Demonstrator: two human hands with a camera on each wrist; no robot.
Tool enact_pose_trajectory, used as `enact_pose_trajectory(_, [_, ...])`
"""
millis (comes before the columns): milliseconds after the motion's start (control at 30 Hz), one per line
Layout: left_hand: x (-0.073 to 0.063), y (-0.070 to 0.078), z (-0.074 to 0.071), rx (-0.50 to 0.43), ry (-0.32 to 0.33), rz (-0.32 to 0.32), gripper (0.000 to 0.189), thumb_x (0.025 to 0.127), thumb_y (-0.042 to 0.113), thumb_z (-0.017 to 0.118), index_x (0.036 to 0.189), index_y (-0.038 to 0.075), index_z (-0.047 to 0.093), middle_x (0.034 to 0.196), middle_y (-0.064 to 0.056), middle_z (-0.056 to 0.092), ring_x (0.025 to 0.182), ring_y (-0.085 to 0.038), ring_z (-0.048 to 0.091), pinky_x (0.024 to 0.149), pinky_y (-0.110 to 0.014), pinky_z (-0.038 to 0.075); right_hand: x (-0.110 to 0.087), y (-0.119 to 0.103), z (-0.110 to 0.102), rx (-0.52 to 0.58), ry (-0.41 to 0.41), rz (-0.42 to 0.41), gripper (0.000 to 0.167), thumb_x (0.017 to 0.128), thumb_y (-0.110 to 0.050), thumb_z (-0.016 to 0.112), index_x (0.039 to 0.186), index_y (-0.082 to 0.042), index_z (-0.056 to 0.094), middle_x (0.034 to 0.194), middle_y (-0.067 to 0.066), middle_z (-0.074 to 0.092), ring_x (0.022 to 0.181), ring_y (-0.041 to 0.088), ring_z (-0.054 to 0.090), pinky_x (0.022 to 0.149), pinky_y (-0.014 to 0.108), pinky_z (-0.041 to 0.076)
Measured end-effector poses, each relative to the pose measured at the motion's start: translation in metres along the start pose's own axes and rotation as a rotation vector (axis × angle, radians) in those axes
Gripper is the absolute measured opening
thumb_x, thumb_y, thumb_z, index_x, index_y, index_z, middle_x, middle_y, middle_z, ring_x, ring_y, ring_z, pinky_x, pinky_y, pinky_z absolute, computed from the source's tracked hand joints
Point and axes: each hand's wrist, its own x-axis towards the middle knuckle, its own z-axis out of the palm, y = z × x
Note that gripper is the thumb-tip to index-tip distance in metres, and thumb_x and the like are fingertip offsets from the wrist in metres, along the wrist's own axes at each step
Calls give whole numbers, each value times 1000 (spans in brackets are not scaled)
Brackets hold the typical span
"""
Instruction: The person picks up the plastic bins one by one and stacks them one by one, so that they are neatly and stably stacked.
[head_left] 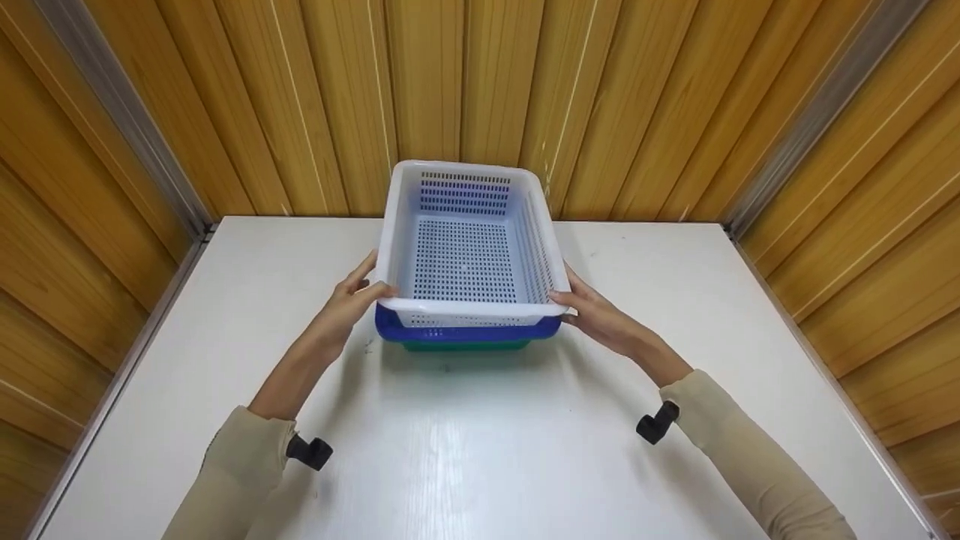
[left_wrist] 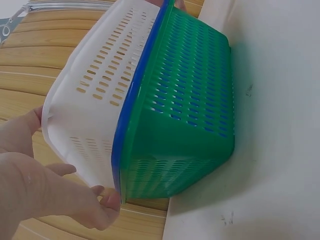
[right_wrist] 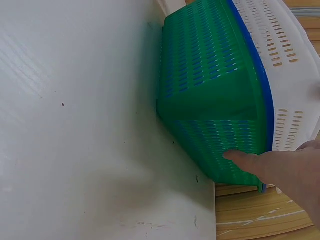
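A white rectangular plastic basket (head_left: 472, 307) with slotted walls sits partly inside a blue basket (head_left: 469, 333), which is nested in a green basket (head_left: 465, 346). My left hand (head_left: 339, 313) grips the white basket at its front left corner, thumb over the rim and fingers along the outer side. At the front right corner, my right hand (head_left: 604, 319) holds the same rim with its thumb on top. One right finger (right_wrist: 242, 159) reaches down over the green basket's slotted side in the right wrist view. The white walls stand well above the blue rim (left_wrist: 131, 102).
The stack stands on a white table (head_left: 465, 442), near its back edge. Wood-patterned panels (head_left: 427, 82) rise behind and on both sides, with grey metal posts (head_left: 124, 105) at the corners. A black wrist mount (head_left: 309, 452) juts from the left sleeve, another (head_left: 658, 422) from the right.
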Motion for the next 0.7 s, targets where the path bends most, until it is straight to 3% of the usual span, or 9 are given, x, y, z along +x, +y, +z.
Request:
enact_pose_trajectory(167, [3,-13,0,-39,-16,11,85,95,26,60,164,39,13,173,-8,14,160,-33,-4,121,-71,-12,2,4,0,3,0,3,80,107,-23,49,165,-35,-5,174,9,1,160,34,8,126,65,5])
enact_pose_trajectory(267, [4,-20,0,-63,-27,23,86,95,23,60,164,37,12,172,-11,17,160,-33,1,123,-69,-10,3,8,0,3,4,1,80,107,-23,50,165,-34,-5,174,10,1,159,35,9,127,64,6])
enact_pose_trajectory(467, [7,-32,0,-112,-56,48,84,97,20,61,164,36,14,171,-5,21,154,-30,23,128,-58,7,0,18,0,-32,3,14,82,107,-22,51,164,-34,-7,174,8,-2,160,36,10,128,61,10])
enact_pose_trajectory(700, [8,-41,4,-145,-72,34,86,98,18,60,165,35,10,174,-1,11,158,-28,14,128,-57,10,-2,27,-1,-64,17,1,83,107,-24,52,164,-37,-6,174,5,-5,160,35,11,127,60,14])
